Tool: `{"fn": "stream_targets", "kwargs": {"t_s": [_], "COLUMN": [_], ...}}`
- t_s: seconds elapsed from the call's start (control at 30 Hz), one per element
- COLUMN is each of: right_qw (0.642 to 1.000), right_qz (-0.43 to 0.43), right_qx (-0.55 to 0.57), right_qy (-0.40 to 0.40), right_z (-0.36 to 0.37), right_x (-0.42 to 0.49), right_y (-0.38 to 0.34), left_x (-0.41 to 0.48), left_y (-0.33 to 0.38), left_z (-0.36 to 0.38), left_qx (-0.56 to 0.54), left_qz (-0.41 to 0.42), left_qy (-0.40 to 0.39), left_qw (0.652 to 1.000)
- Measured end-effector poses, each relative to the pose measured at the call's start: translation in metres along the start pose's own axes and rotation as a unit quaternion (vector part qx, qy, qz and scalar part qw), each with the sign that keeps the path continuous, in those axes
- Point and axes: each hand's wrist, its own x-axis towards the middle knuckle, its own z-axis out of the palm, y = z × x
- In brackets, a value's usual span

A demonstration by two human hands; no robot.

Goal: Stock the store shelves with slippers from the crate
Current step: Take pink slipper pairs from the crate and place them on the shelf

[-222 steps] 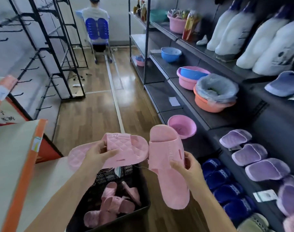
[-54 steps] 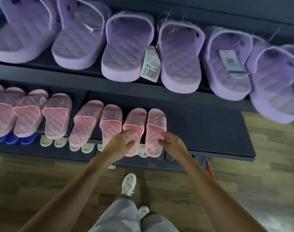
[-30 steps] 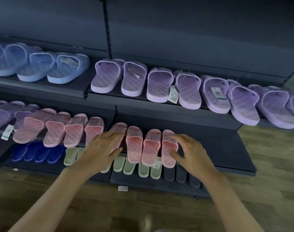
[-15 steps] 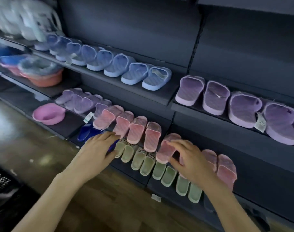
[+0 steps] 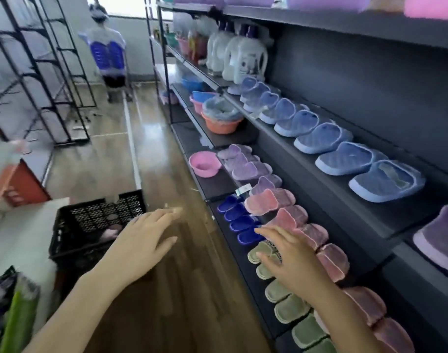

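A black plastic crate [image 5: 65, 222] stands on the floor at lower left, with pink slippers [image 5: 109, 233] showing inside. My left hand [image 5: 141, 240] hovers open and empty over the floor just right of the crate, fingers stretched. My right hand [image 5: 291, 258] is open and empty too, spread over the low shelf in front of a row of pink slippers [image 5: 291, 220]. Green slippers [image 5: 289, 307] and small blue slippers [image 5: 237, 217] line the bottom shelf [image 5: 243, 266].
Blue slippers [image 5: 345, 154] fill a higher shelf, purple slippers [image 5: 246, 164] sit further left, with a pink basin [image 5: 205, 164] and an orange tub [image 5: 223, 121]. Black wire racks [image 5: 39, 72] stand left. A person [image 5: 108, 49] is at the aisle's far end. Orange boxes [image 5: 14, 184] are at left.
Both hands have come off the pink slippers on the shelf. My view has swung left down the aisle, and my left hand has moved out toward the crate.
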Motion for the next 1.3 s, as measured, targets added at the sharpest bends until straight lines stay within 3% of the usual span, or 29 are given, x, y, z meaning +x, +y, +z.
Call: {"fn": "stream_targets", "kwargs": {"t_s": [0.47,0.73,1.0,1.3], "right_qw": [0.977,0.96,0.958,0.963], "right_qz": [-0.201,-0.264,-0.277,-0.255], "right_qx": [0.009,0.007,-0.006,0.005], "right_qy": [-0.076,-0.09,-0.078,-0.083], "right_z": [0.038,0.065,0.099,0.142], "right_x": [0.06,0.108,0.176,0.256], "right_y": [-0.037,-0.088,-0.154,-0.229], "left_x": [-0.095,-0.12,-0.104,-0.07], "left_y": [-0.017,-0.068,-0.163,-0.276], "left_z": [-0.004,-0.014,-0.036,-0.071], "left_qx": [0.013,0.008,0.009,-0.009], "left_qz": [-0.233,-0.304,-0.313,-0.268], "left_qy": [0.02,0.02,0.026,0.02], "left_qw": [0.972,0.953,0.949,0.963]}}
